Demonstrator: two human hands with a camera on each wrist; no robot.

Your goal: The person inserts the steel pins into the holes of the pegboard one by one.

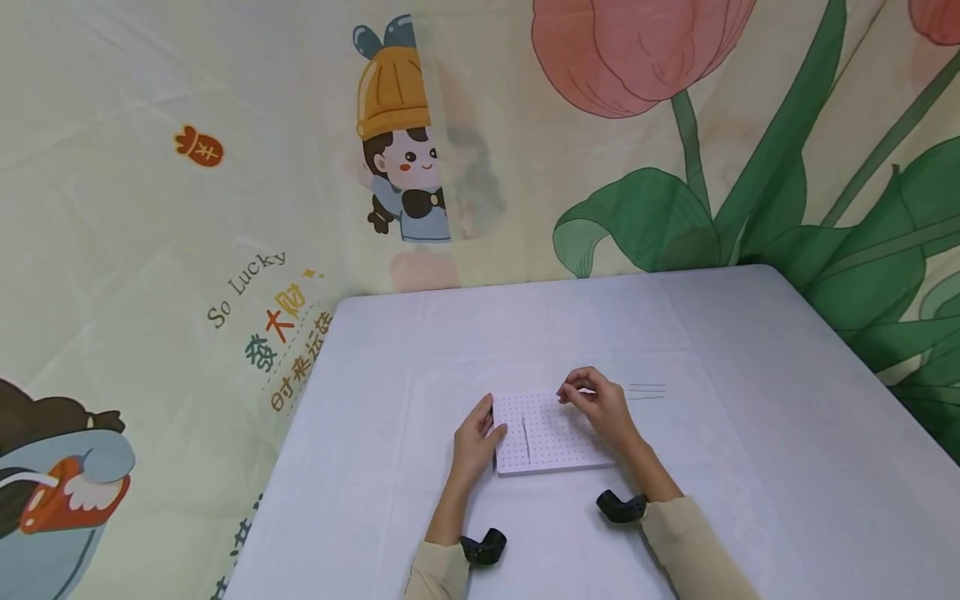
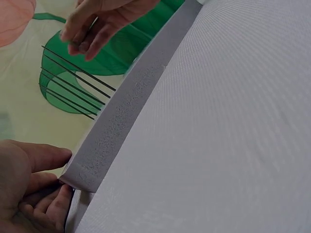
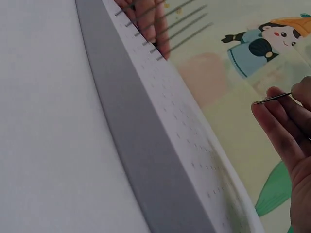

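A white board with rows of small holes (image 1: 570,446) lies on the table. My left hand (image 1: 472,446) grips its left edge, thumb at the top face and fingertips at the lower corner in the left wrist view. Several thin dark metal rods (image 2: 78,68) stand upright in a row in the board, near its left side. Above the board's far right part, my right hand (image 1: 598,407) pinches another thin metal rod (image 3: 273,98) between thumb and fingertips; the rod lies across the fingers in the right wrist view.
Several loose thin rods (image 1: 647,391) lie on the white-covered table (image 1: 750,467), just right of the board. Each wrist wears a black camera (image 1: 486,547). A printed cloth with tulips (image 1: 645,50) hangs behind the table's far edge.
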